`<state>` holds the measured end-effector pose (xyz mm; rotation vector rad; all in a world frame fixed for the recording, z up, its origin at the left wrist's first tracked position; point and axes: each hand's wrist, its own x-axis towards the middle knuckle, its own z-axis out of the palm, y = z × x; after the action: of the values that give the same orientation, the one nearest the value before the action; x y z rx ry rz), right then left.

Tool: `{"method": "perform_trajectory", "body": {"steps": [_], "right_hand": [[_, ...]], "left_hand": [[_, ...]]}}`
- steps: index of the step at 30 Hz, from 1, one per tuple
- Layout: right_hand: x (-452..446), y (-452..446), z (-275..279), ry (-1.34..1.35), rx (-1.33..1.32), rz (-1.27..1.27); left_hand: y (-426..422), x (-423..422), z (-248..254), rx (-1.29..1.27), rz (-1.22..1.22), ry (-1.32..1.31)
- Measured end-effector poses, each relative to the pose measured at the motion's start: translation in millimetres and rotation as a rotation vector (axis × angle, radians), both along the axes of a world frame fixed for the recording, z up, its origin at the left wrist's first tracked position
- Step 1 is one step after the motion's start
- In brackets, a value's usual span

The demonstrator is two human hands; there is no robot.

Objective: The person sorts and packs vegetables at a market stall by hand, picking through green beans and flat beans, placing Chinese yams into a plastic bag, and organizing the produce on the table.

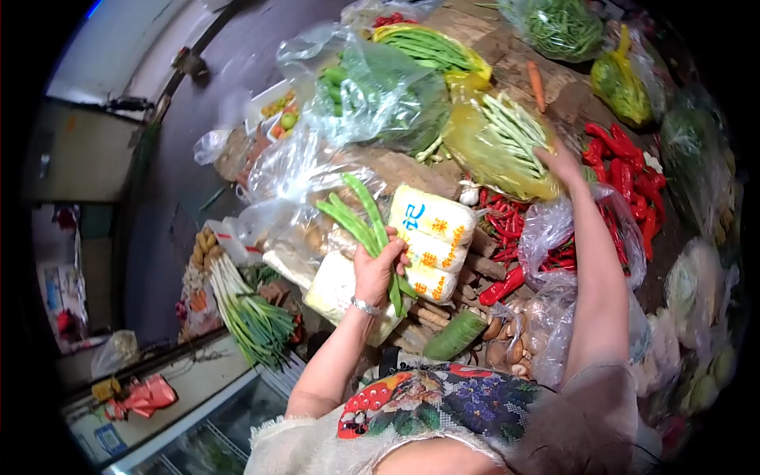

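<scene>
My left hand [380,265], with a bracelet at the wrist, is closed round a few long flat green beans [356,222]. It is held over white packs [434,237] printed in blue and orange. My right hand [560,162] reaches out to a yellow plastic bag [475,154] of pale green long beans [511,127]. Its fingers are at the bean ends by the bag's right edge, and their grip is not clear. Above the yellow bag, to the left, a clear plastic bag [376,91] holds green vegetables.
Red chillies [507,226], larger red peppers [625,174] and bagged mushrooms [518,340] lie to the right. A green gourd-like vegetable [455,334] is close to my body. Spring onions [249,309] lie at left, a carrot [536,85] farther back. Green beans [427,47] fill another yellow bag.
</scene>
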<state>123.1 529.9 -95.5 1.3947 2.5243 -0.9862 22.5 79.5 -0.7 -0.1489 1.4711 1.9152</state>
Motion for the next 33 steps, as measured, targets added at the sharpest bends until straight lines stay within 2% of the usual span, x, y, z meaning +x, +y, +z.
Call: {"method": "perform_trajectory", "body": {"steps": [2,4,5,7,8,9,11,12,14,15,17,20,23,25,27,29,33], "right_hand": [[4,-32,4,-0.103,-0.094,0.142],[6,-47,11,-0.235,0.112,0.158],[6,-49,19,-0.233,0.116,0.177],[7,-50,48,-0.326,0.224,0.132],[3,-66,79,-0.347,0.298,0.116],[6,-71,91,-0.350,0.301,0.139],[8,-86,106,-0.122,0.437,0.145],[11,-93,113,-0.122,0.430,0.176],[18,-107,129,0.066,0.312,0.281],[23,-115,136,0.064,0.307,0.296],[32,-136,152,0.239,0.254,0.359],[42,-167,161,0.318,0.178,0.426],[51,-198,164,0.368,-0.032,0.456],[53,-215,153,0.398,-0.019,0.506],[54,-232,138,0.472,-0.184,0.427],[53,-254,129,0.541,-0.517,0.178],[49,-280,112,0.508,-0.698,0.000]], "left_hand": [[-1,0,3,-0.018,-0.016,0.002],[-2,-2,3,-0.024,-0.028,0.011],[-2,-2,4,-0.023,-0.037,0.021],[-2,-1,1,0.006,-0.020,0.002],[-4,-2,-1,-0.021,-0.027,0.024],[-4,-4,-6,-0.004,-0.054,0.066],[-8,-2,-3,0.042,-0.036,-0.006],[-10,0,1,0.094,-0.026,0.000],[-18,5,12,0.206,0.006,0.010],[-22,10,25,0.270,0.024,0.006],[-39,18,53,0.229,0.050,0.038],[-80,25,75,0.138,0.108,0.118],[-128,27,74,0.044,0.212,0.213],[-156,30,61,0.033,0.294,0.220],[-175,35,53,-0.055,0.341,0.218],[-186,39,40,-0.178,0.360,0.221],[-187,36,16,-0.220,0.372,0.254]]}}
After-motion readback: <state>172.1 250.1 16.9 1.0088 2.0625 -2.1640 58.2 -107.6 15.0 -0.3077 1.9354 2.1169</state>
